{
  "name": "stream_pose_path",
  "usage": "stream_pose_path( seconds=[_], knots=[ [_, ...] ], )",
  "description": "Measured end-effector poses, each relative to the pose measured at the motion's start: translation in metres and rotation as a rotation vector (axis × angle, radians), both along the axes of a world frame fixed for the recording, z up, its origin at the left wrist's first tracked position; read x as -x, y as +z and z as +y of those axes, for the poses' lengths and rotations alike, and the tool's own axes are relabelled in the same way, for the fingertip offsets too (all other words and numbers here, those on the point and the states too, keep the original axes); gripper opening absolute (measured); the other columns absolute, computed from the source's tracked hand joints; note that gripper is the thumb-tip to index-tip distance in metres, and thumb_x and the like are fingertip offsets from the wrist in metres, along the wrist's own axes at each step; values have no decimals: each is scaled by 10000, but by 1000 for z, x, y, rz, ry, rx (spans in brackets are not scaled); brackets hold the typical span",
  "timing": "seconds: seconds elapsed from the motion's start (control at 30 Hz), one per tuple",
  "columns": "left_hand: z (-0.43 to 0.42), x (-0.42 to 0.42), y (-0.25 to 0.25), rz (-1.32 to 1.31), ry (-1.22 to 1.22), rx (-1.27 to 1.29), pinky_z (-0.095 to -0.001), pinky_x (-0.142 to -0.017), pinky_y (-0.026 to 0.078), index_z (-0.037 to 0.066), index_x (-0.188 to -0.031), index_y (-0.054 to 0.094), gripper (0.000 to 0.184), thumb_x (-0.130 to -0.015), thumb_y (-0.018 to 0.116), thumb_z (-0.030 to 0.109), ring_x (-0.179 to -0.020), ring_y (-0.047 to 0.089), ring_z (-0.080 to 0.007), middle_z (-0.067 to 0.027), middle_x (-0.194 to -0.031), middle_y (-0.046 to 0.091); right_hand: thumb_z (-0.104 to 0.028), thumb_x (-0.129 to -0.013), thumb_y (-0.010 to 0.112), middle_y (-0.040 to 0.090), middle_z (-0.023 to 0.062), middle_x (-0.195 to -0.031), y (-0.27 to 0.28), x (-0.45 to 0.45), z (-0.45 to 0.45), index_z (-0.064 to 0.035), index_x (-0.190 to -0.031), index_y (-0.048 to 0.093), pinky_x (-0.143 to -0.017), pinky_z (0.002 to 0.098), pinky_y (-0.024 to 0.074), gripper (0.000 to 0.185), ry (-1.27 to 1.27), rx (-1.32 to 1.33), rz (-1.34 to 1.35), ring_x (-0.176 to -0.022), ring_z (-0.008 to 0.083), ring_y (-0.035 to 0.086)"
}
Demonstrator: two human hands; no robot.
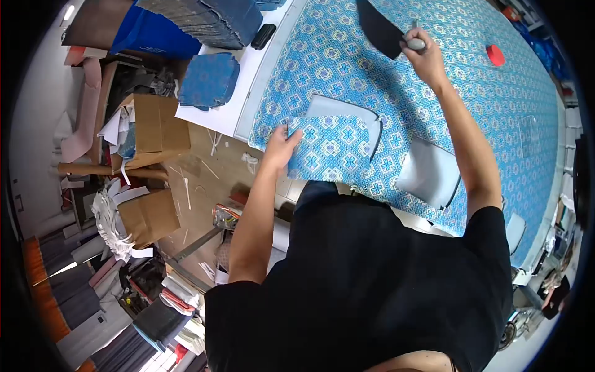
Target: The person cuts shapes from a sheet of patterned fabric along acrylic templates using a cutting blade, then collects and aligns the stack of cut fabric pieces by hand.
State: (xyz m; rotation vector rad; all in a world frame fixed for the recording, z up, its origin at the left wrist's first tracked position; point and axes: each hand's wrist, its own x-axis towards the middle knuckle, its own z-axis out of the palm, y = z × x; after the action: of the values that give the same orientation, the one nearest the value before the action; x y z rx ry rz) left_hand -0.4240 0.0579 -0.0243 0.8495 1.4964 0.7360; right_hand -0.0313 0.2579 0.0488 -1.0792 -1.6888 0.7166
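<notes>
My left hand (282, 147) grips the left edge of a blue patterned piece (331, 146) near the table's front edge. Beneath and behind that piece lies a grey-white panel (347, 108) with a dark edge. My right hand (423, 54) is closed on the handle of something with a broad dark blade (381, 31), held over the blue patterned fabric (334, 56) that covers the table. A second grey panel (429, 172) with a dark border rests on the fabric below my right forearm.
A red round object (495, 55) lies at the far right of the fabric. Left of it stand stacked blue pieces (209, 80), a dark case (264, 36) and a blue bin (155, 31). Cardboard boxes (161, 128) and scraps are on the floor side.
</notes>
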Motion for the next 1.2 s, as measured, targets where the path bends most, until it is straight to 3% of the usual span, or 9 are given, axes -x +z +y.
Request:
stream_pose_path(
  seconds=[0.07,0.2,0.3,0.43,0.5,0.7,0.9,1.07,1.2],
  knots=[
    [14,-18,24,216,6,37,-342,-1054,466,-59,-1421,531,576,-1077,577,401,-1244,590,-209,-139,-1336,657,90,-879,679,735,61,-1120,26,26,-48,-70,-966,581,-940,344,554,206,165,43,-11,-1096,198,692],
    [22,-12,14,-421,229,95,-382,-1213,328,-97,-1550,358,880,-1091,263,647,-1436,462,-297,-204,-1566,481,110,-813,708,753,61,-1242,7,40,-100,-80,-939,555,-1039,436,541,274,617,17,-215,-1282,317,635],
    [27,1,2,-504,144,223,-390,-1210,336,-116,-1578,263,912,-1086,292,651,-1447,445,-286,-222,-1567,472,124,-764,729,746,80,-1253,-63,33,-128,-82,-913,594,-1034,450,533,288,688,121,-455,-1272,350,630],
    [24,-15,18,-41,-116,188,-393,-1179,367,-90,-1539,411,885,-1049,468,645,-1432,477,-314,-234,-1545,507,138,-708,727,744,84,-1264,-67,32,-141,-71,-893,595,-1035,477,534,310,696,132,-414,-1298,365,623],
    [25,-25,23,222,-198,45,-369,-999,482,-64,-1478,510,907,-1005,494,710,-1175,635,-265,-199,-1290,683,168,-672,698,754,70,-1243,-58,35,-147,-73,-855,546,-1046,488,537,338,751,156,-308,-1325,362,614],
    [42,-5,2,-62,30,325,-362,-919,514,-44,-1500,496,934,-991,493,739,-1067,664,-231,-157,-1211,708,215,-681,637,765,94,-1172,3,49,-151,-65,-830,533,-1016,450,546,334,834,125,-163,-1252,337,660],
    [28,-27,34,301,-363,-127,-398,-942,531,-34,-1271,650,563,-893,818,348,-1044,680,-207,-135,-1167,733,214,-643,564,758,131,-1222,-2,68,-144,-60,-841,517,-1055,470,512,342,827,321,-82,-1292,354,638],
    [14,-24,3,365,-373,-455,-442,-888,538,-9,-1337,585,375,-1003,638,152,-1031,694,-432,-244,-1146,715,67,-942,575,630,202,-1437,-48,46,-139,-71,-1024,522,-1066,357,461,170,173,445,-53,-1397,267,554],
    [-8,-36,0,435,-182,-597,-441,-804,535,9,-1386,537,388,-1039,598,172,-911,700,-389,-226,-1021,708,-194,-1013,688,553,262,-1492,-97,40,-157,-46,-1142,513,-1091,354,421,262,140,603,297,-1458,272,471]
  ],
)
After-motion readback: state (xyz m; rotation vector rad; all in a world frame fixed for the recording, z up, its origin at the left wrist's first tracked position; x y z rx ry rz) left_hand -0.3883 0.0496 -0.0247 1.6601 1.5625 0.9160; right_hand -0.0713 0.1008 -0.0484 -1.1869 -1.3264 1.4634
